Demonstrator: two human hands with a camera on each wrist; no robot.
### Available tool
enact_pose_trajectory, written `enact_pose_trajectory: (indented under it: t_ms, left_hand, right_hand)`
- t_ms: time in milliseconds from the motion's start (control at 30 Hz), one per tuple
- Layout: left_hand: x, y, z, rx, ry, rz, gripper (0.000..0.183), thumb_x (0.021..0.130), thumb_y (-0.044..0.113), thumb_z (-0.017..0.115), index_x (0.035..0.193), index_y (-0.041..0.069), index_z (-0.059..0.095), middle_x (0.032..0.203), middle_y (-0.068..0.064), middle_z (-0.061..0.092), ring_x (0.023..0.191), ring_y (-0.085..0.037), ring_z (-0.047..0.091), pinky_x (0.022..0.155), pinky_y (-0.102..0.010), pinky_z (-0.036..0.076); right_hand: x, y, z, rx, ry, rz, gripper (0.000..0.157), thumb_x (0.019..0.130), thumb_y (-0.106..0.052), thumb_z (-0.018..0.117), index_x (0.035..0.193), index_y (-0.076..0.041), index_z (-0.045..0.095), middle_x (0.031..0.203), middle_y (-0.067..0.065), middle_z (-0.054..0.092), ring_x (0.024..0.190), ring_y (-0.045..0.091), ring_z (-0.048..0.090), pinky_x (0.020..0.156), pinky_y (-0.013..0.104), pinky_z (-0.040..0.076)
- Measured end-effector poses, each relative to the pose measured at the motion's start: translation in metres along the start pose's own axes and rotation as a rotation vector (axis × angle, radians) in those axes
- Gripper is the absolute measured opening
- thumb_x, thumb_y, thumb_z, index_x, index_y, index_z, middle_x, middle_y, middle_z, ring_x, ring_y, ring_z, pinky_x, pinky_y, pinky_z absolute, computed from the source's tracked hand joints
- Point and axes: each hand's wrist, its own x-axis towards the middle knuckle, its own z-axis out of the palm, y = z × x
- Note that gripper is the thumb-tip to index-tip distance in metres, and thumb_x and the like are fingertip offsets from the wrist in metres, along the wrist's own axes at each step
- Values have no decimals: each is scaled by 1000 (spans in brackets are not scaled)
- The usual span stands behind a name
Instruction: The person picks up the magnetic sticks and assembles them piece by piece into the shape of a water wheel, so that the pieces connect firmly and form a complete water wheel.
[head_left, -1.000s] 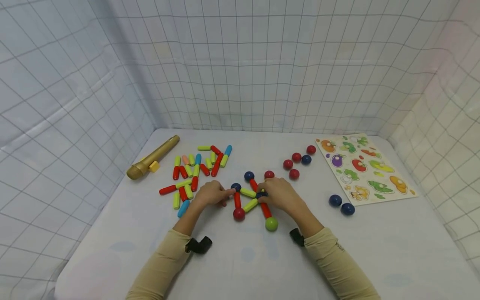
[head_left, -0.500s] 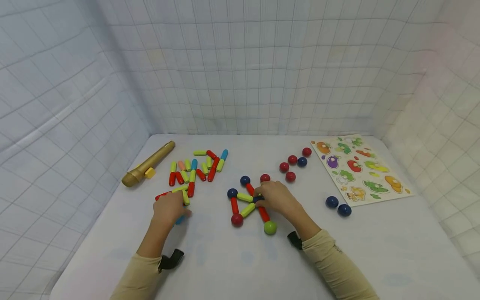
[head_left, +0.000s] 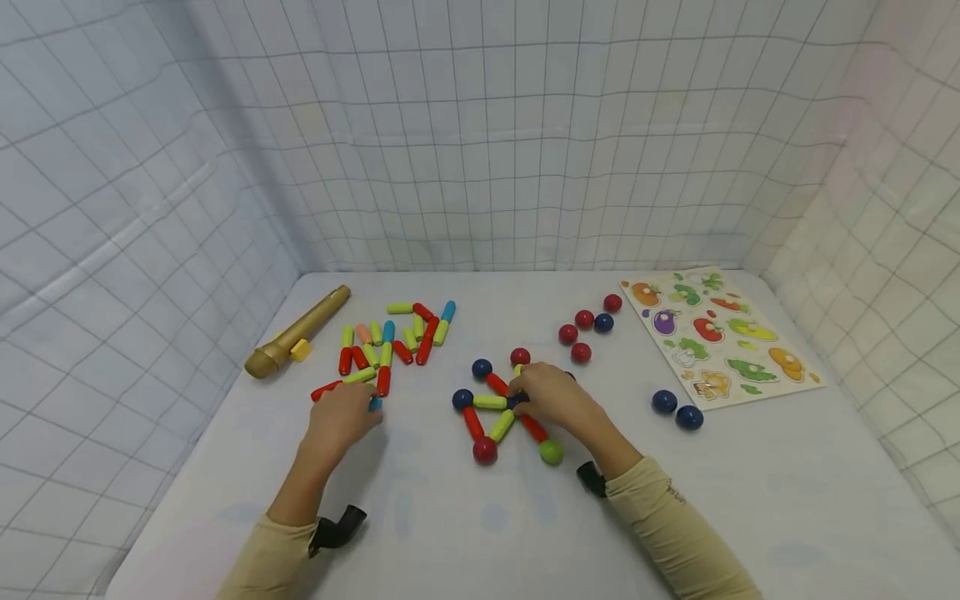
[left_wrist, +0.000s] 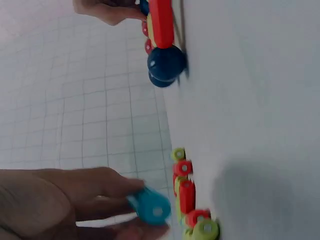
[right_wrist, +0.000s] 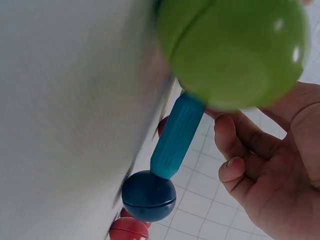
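My left hand (head_left: pixel 341 417) is over the lower left rods and pinches a blue magnetic rod (left_wrist: pixel 152 206) between thumb and fingers. My right hand (head_left: pixel 551 396) grips the dark blue ball (head_left: pixel 513 402) at the hub of a ball-and-rod figure, and its fingers partly hide that ball. Red and yellow-green rods run out from the hub to a dark blue ball (head_left: pixel 462 400), a red ball (head_left: pixel 485 450) and a green ball (head_left: pixel 551 452). In the right wrist view, a blue rod (right_wrist: pixel 177 135) ends at another dark blue ball (right_wrist: pixel 149 196).
Several loose rods (head_left: pixel 385 354) lie left of the figure. A gold toy microphone (head_left: pixel 303 329) is at the far left. Loose red balls (head_left: pixel 568 334) and two dark blue balls (head_left: pixel 677 410) are on the right, beside a vegetable puzzle board (head_left: pixel 720 337).
My left hand has left the figure, moved left to the loose rods and picked up a blue one. My right hand stays at the hub, and the figure has turned slightly.
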Motion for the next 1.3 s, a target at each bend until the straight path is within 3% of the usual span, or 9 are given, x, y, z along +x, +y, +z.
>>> enact_pose_trajectory:
  t_ms: [167, 267, 333, 467, 600, 667, 767, 1033, 1300]
  left_hand:
    - [28, 21, 4, -406, -15, 50, 37, 88, 26, 70, 121, 8, 66, 104, -12, 71, 88, -21, 63, 73, -31, 55]
    - [44, 32, 8, -529, -87, 44, 41, 88, 30, 71, 122, 8, 65, 107, -12, 71, 91, -22, 64, 78, -32, 56]
    - [52, 37, 11, -519, -133, 43, 41, 87, 31, 72, 119, 6, 67, 103, -10, 72, 90, -22, 64, 79, -31, 55]
    - [64, 46, 14, -384, -200, 62, 32, 87, 31, 70, 107, 5, 75, 89, -2, 72, 85, -20, 60, 71, -28, 50]
    - [72, 57, 18, -281, -258, 123, 28, 89, 29, 65, 98, 5, 77, 67, 2, 56, 69, -16, 49, 60, -23, 37]
    - [76, 61, 20, -263, -292, 149, 29, 90, 28, 64, 99, 4, 77, 65, 2, 50, 66, -15, 45, 58, -23, 34]
    - [80, 65, 23, -268, -330, 158, 30, 91, 29, 64, 103, 5, 76, 68, 2, 56, 68, -14, 50, 59, -22, 39]
    - [82, 65, 25, -350, -312, 116, 32, 91, 33, 67, 104, 6, 76, 87, -4, 68, 83, -19, 57, 71, -27, 47]
    - [81, 72, 29, -401, -256, 53, 31, 89, 32, 69, 105, 6, 76, 85, -4, 66, 81, -19, 55, 67, -25, 44]
  right_hand:
    - [2, 0, 0, 4, -10, -4, 29, 81, -16, 78, 110, -13, 74, 100, 0, 67, 91, 14, 56, 87, 31, 52]
    - [2, -1, 1, 29, -21, 9, 29, 80, -15, 79, 109, -14, 75, 99, 0, 67, 91, 14, 56, 87, 30, 53]
    - [1, -1, 1, 44, -26, 8, 29, 80, -15, 79, 109, -14, 75, 99, -1, 67, 90, 14, 56, 87, 30, 52]
    - [0, 0, 2, 58, -36, 5, 28, 80, -15, 79, 108, -14, 75, 97, -1, 66, 89, 14, 55, 85, 29, 52]
    - [0, 0, 2, 48, -41, 1, 28, 80, -14, 79, 108, -14, 76, 97, -1, 66, 88, 13, 55, 84, 29, 52]
    - [0, 0, 1, 43, -42, -8, 29, 80, -15, 79, 109, -14, 75, 98, -1, 66, 89, 13, 55, 84, 29, 52]
    - [1, 2, 0, 37, -39, -33, 29, 81, -15, 79, 110, -14, 75, 99, -1, 67, 89, 13, 55, 85, 29, 52]
    - [2, 2, 1, 28, -35, -41, 30, 80, -14, 79, 110, -15, 75, 98, -1, 66, 88, 12, 55, 83, 26, 52]
    - [2, 1, 2, 9, -19, -42, 28, 80, -14, 79, 109, -15, 76, 94, 0, 65, 85, 12, 54, 80, 25, 52]
